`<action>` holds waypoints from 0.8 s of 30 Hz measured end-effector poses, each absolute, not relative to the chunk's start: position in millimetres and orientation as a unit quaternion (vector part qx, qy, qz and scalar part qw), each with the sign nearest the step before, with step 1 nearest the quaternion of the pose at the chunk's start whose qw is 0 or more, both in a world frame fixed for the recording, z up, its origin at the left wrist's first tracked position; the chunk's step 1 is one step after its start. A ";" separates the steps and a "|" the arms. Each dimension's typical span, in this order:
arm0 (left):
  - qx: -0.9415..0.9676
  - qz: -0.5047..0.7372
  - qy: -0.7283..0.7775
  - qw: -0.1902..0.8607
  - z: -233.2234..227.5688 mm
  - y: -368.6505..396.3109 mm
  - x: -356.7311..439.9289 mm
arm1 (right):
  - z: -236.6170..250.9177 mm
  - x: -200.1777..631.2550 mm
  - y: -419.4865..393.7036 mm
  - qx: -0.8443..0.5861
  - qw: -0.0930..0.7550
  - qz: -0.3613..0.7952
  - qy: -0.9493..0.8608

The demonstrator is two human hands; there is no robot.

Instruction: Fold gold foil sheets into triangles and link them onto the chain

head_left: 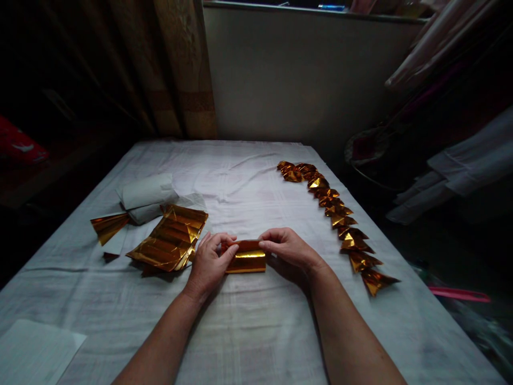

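A sheet of shiny gold foil paper, bent into a curved strip, lies across the cloth in front of me. My left hand pinches its left end between thumb and fingers. At the upper right corner, my right hand pinches the edge the same way. Left of my left hand is a stack of flat gold foil sheets with crease lines. To the right runs a row of folded gold foil pieces, overlapping one another along the table's right side.
A white cloth covers the table. Behind the stack lie white paper sheets and a loose gold foil piece. A white sheet rests at the near left. Beyond are a curtain, a wall and hanging clothes.
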State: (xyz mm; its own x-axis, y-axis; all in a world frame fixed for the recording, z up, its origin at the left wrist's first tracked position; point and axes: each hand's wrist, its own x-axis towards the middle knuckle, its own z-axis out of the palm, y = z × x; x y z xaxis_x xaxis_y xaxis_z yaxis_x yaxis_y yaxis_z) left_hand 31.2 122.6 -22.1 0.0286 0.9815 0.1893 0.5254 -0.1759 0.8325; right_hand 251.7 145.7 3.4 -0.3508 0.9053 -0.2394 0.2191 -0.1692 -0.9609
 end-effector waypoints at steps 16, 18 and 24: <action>0.573 0.461 0.566 0.373 -23.1 123.8 33.6 | -5.0 253.3 148.2 -0.481 0.318 0.592 -0.563; 0.572 0.459 0.567 0.375 -22.9 123.4 33.4 | -3.2 252.9 148.2 -0.484 0.317 0.587 -0.566; 0.590 0.441 0.574 0.358 -22.9 122.5 32.6 | 2.1 251.9 147.6 -0.495 0.307 0.571 -0.579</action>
